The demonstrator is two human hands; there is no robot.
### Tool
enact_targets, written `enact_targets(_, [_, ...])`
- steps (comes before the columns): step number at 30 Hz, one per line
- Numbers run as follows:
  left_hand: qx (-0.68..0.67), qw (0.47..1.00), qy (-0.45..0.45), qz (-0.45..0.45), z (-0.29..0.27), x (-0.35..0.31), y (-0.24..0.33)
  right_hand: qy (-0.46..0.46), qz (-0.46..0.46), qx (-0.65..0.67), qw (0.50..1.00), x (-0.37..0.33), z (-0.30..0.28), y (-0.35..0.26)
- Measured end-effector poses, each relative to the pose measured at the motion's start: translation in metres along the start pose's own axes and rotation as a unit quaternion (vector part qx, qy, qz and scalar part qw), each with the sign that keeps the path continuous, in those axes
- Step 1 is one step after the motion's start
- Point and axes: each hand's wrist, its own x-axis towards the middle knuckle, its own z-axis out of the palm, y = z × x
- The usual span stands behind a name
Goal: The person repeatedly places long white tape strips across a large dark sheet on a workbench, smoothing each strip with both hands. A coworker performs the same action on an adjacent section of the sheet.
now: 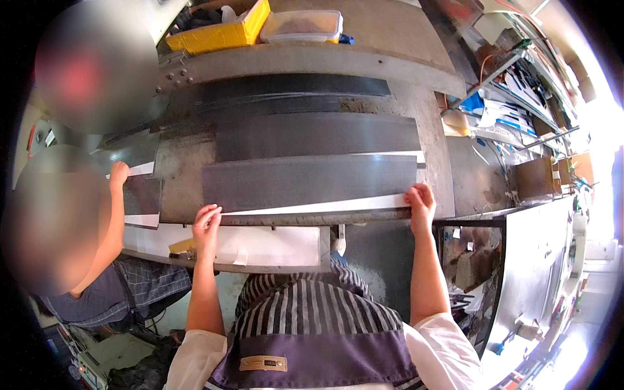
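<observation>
A long white strip [325,205] lies along the near edge of a dark grey sheet [305,183] on the workbench. It looks narrow at its left end and wider at its right. My left hand [207,224] pinches the left end at the sheet's near corner. At the other end, the fingers of my right hand [421,201] are closed on the strip beside the sheet's right corner. Just beyond lies a second dark sheet [312,134], with a white edge showing at its right.
Darker long pieces [292,86] lie farther back, before a raised metal ledge [312,62]. On the ledge stand a yellow box [221,32] and a lidded clear container [302,27]. At left, a co-worker's hand [119,173] touches another sheet. A cardboard box [538,177] sits at right.
</observation>
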Motion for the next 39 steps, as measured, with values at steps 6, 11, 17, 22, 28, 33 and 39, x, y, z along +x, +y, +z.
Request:
enact_targets(6, [0.066,0.995,0.054,0.06,0.018,0.032,0.015,0.07,-0.061,0.046,0.995,0.037,0.004,-0.02])
enact_targets(11, [0.27,0.941,-0.075,0.189,0.14,0.101,0.072,0.026,-0.23,-0.33,0.915,0.138,0.084,-0.04])
enact_targets(17, [0.451,0.864,-0.055,0.218,0.237,0.19,0.055,0.052,-0.192,-0.505,0.84,0.292,0.138,-0.015])
enact_targets(22, [0.323,0.901,-0.079,0.279,0.255,0.165,0.072,0.077,-0.099,-0.561,0.818,0.305,0.177,-0.001])
enact_targets(28, [0.221,0.935,-0.125,0.248,0.262,0.101,0.104,0.013,-0.087,-0.543,0.835,0.345,0.134,0.024])
enact_targets(33, [0.198,0.945,-0.121,0.23,0.261,0.082,0.11,-0.056,-0.085,-0.549,0.83,0.306,0.155,-0.003])
enact_targets(39, [0.168,0.948,-0.191,0.192,0.252,0.045,0.117,0.03,-0.046,-0.379,0.924,0.328,0.128,0.014])
